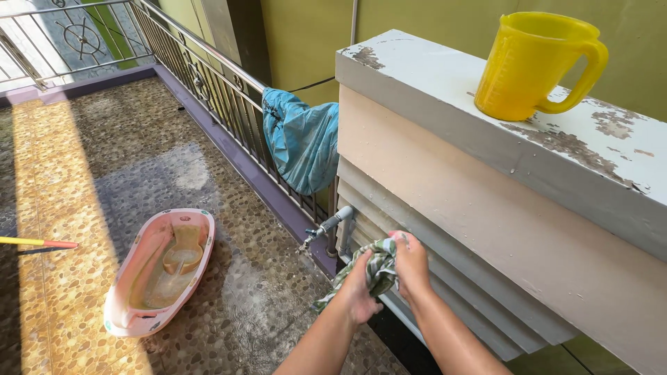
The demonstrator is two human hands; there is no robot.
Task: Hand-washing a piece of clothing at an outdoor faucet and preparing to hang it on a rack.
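The jug (533, 64) stands on the wall ledge (445, 90). The baby bathtub (161, 271) lies on the floor (139, 160), left of the tap (326, 228). A cloth (302, 142) hangs on the railing (208, 76) behind the tap.

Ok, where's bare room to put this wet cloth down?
Free: the ledge top left of the yellow jug, and the pebble floor between the pink tub and tap. Crowded: the railing, draped with blue fabric.

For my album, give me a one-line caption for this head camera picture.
Both hands, left hand and right hand, grip a green striped cloth beside a wall tap.
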